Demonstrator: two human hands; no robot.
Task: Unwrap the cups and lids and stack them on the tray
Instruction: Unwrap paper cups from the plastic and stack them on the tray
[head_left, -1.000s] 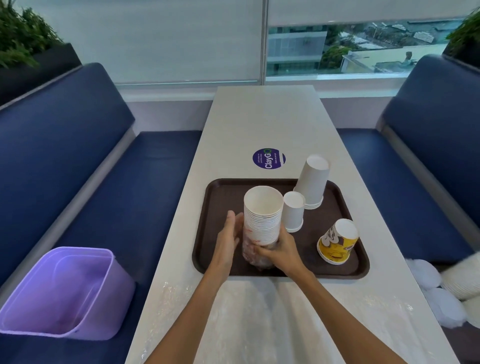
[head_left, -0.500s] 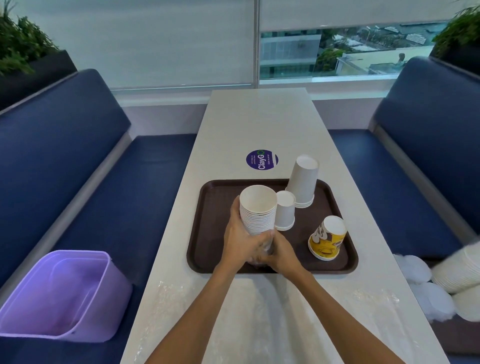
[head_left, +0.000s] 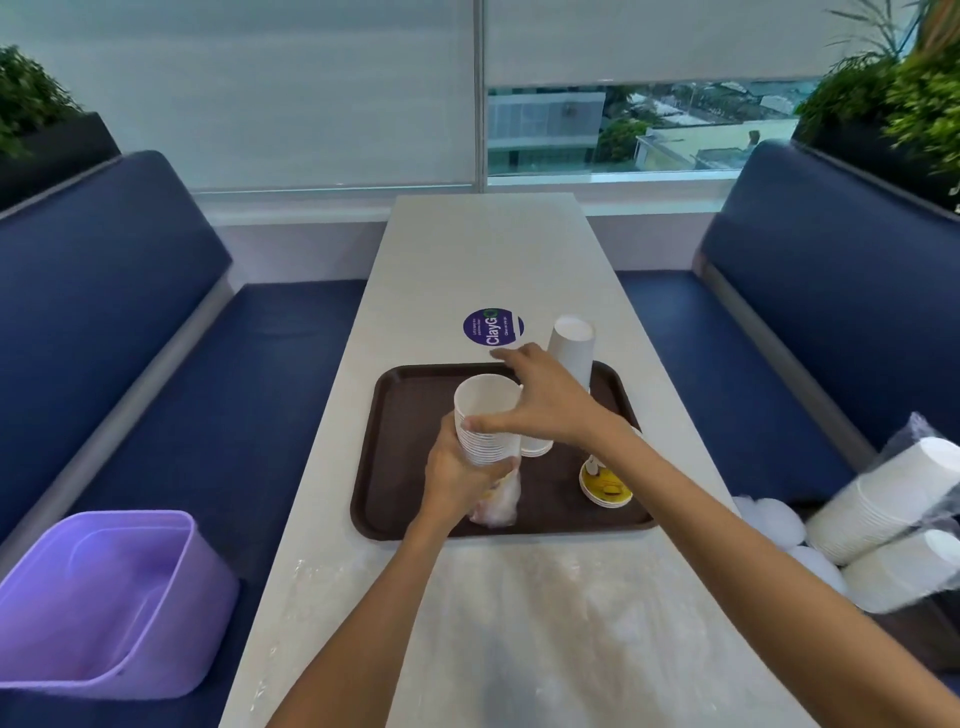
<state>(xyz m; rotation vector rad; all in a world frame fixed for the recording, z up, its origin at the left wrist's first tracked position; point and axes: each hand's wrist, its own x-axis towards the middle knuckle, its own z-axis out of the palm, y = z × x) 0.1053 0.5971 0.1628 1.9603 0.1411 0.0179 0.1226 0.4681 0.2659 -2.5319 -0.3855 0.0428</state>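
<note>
Just beyond the tray (head_left: 400, 457), "ClayGo" sticker (head_left: 493, 326); left hand (head_left: 451, 480) grips cup stack (head_left: 491, 444).

Both bare arms reach in from the near edge of the table (head_left: 467, 249). The left hand (head_left: 454, 480) curls its grip around the lower part of the cup stack (head_left: 485, 448). The right hand (head_left: 548, 408) is above it, its fingers stretched forward and its thumb touching the stack's side.

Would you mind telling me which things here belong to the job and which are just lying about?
Job: half-wrapped cup stack, brown tray, tall upturned cup stack, yellow printed cups, wrapped cups, lids.
Lying about: ClayGo sticker, plants, purple bin (perhaps for wrappers).
</note>
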